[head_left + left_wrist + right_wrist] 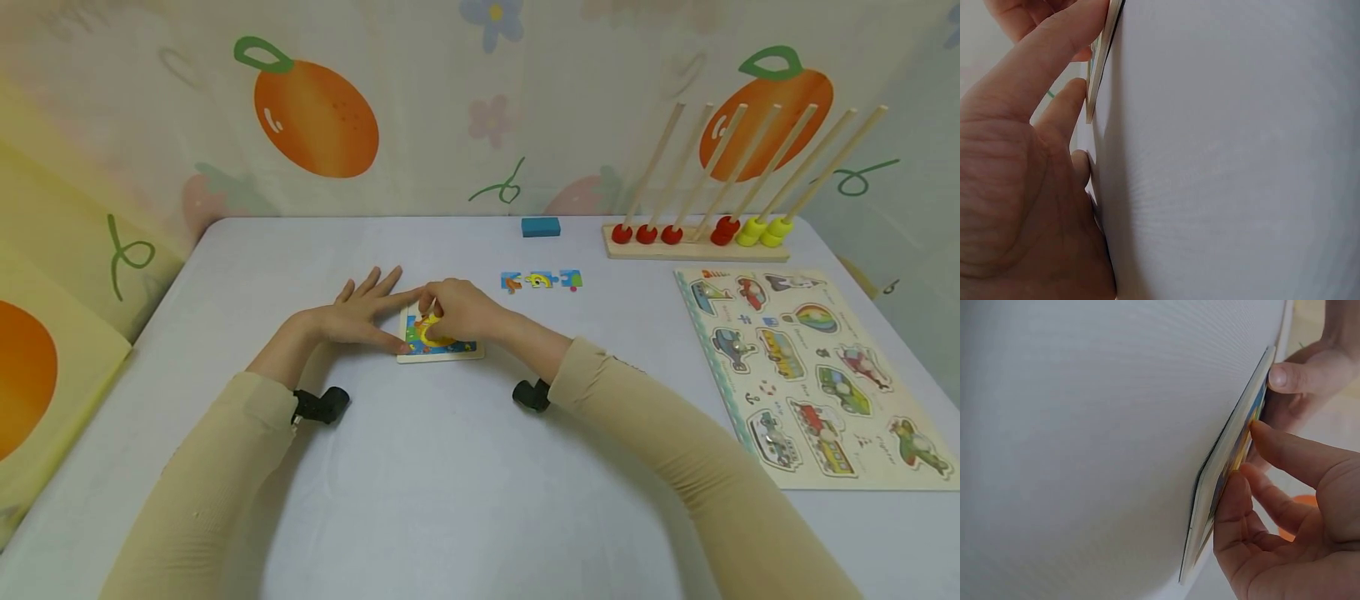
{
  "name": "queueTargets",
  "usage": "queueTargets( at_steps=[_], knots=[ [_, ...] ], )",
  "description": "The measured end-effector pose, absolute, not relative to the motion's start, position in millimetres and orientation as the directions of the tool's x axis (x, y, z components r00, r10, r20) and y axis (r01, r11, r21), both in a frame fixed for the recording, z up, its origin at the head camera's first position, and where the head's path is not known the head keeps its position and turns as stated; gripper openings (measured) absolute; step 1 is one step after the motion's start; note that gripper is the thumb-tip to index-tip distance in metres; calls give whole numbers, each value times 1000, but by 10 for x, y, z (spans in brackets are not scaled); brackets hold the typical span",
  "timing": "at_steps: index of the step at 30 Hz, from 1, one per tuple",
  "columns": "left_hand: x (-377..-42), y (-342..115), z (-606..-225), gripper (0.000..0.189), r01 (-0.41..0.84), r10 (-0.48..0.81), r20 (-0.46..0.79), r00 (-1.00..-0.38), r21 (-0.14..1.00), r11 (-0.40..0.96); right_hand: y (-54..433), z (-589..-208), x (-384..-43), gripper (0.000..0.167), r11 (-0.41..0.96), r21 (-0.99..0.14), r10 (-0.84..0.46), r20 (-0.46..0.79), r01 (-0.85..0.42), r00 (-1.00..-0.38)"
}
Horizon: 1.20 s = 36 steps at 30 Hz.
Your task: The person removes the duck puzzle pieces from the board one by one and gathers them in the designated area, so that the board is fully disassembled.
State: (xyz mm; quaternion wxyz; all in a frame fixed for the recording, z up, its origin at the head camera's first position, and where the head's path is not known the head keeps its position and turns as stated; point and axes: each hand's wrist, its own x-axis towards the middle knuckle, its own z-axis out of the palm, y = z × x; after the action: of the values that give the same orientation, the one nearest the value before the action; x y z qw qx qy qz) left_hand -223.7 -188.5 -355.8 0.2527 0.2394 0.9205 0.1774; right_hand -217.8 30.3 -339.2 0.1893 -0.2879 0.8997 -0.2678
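Left of the loose pieces (539,280), spread left hand (354,320) touches the puzzle board (441,359); right hand (465,308) does too, can't tell if pinching. Uneven pushing could skew it.

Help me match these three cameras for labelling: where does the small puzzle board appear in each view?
Head: the puzzle board lies near the middle, partly covered.
Left wrist: the puzzle board shows nearly edge-on at the top, left of centre.
Right wrist: the puzzle board slants right of centre, from upper right down toward the bottom middle.
Shared landmark: the left thumb, at the puzzle board's edge in all three.
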Motion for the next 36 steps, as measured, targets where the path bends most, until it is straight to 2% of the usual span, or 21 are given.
queueTargets(
  at_steps=[36],
  knots=[
    [-2239,-1887,-3547,95,339,525,-388,-757,454,824,280,-3392,-2147,29,704,-561,-615,-175,-436,-769]
  ],
)
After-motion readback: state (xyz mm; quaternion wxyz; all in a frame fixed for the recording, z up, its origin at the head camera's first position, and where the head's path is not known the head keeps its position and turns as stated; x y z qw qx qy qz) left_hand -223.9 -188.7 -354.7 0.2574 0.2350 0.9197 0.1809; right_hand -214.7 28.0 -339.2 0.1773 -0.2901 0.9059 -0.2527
